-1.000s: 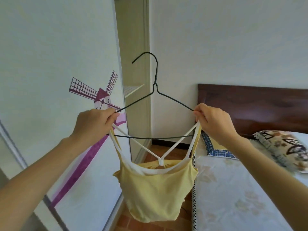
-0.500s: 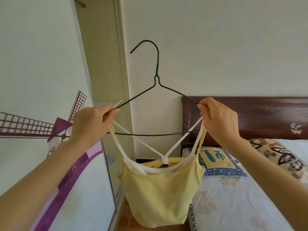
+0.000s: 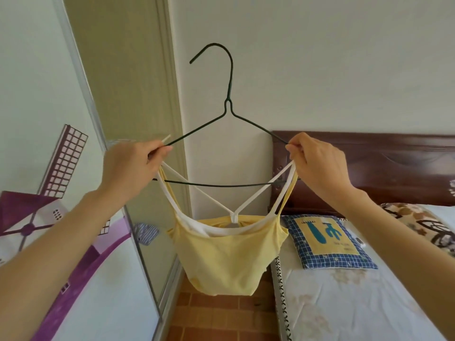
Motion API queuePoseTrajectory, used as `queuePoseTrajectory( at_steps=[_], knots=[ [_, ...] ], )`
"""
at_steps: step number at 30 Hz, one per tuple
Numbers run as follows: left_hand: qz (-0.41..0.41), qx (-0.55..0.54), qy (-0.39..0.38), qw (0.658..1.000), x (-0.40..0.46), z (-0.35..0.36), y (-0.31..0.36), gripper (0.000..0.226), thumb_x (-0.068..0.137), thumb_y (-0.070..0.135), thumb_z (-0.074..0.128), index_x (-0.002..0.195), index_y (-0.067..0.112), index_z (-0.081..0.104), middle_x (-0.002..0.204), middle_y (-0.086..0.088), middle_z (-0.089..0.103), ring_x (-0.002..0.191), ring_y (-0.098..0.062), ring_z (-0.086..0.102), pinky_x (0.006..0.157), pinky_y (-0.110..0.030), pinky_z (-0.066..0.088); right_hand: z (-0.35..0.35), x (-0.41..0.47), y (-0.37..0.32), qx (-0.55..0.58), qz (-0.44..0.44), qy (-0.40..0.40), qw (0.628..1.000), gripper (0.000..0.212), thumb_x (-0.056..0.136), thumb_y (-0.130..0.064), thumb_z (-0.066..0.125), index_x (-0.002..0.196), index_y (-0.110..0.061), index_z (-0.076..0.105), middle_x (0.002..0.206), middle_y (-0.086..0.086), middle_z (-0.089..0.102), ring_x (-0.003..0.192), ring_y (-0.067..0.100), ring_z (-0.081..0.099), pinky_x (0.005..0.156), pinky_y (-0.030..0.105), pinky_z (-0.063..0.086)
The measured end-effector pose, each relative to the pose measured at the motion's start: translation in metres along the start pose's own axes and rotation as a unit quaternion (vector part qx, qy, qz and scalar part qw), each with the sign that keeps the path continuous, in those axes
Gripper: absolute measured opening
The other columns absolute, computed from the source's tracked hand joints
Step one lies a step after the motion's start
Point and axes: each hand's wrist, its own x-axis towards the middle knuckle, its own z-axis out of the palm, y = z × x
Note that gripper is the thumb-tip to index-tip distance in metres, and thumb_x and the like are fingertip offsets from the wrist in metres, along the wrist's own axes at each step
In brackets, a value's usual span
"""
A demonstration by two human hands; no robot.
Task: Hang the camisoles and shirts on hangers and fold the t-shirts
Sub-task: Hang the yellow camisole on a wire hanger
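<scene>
The yellow camisole (image 3: 229,257) hangs from the dark wire hanger (image 3: 229,112), held up in the air in front of the wall, above the floor strip beside the bed (image 3: 357,303). Compared with a second ago the hanger sits squarer to the view while the grip is unchanged, so the straps look seated and this piece seems ready to go on a rail. The hanger's long axis runs left to right, hook up, its tip toward the left. The left hand (image 3: 130,166) and right hand (image 3: 317,166) each pinch a shoulder end with a strap between curled fingers.
</scene>
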Motion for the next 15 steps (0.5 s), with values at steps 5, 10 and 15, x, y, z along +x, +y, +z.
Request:
queuePoseTrajectory(
  at_steps=[5,10,15],
  knots=[
    [-0.039,-0.019,0.002,0.999,0.027,0.053,-0.016,0.037,0.093,0.042,0.05,0.095,0.015,0.076,0.064,-0.005,0.068,0.058,-0.029,0.06,0.052,-0.023,0.036,0.05,0.05,0.027,0.046,-0.03,-0.023,0.998,0.025,0.104,-0.029,0.044,0.107,-0.012,0.062,0.091,-0.001,0.07,0.082,0.024,0.064,0.065,0.032,0.039],
    [-0.067,0.007,0.003,0.998,0.059,0.091,-0.031,0.037,0.091,0.041,0.049,0.09,0.016,0.076,0.065,-0.003,0.068,0.057,-0.026,0.058,0.05,-0.027,0.037,0.087,0.097,0.049,0.094,-0.054,-0.044,0.993,0.019,0.102,-0.024,0.049,0.105,-0.012,0.063,0.078,-0.01,0.057,0.069,0.014,0.049,0.056,0.028,0.027],
    [-0.088,0.043,0.012,0.995,0.085,0.117,-0.047,0.027,0.093,0.036,0.058,0.089,0.016,0.076,0.066,-0.002,0.067,0.056,-0.02,0.051,0.049,-0.02,0.031,0.131,0.144,0.061,0.131,-0.07,-0.051,0.988,0.017,0.101,-0.024,0.049,0.102,-0.013,0.061,0.078,-0.011,0.065,0.064,0.015,0.054,0.059,0.031,0.039]
  ],
)
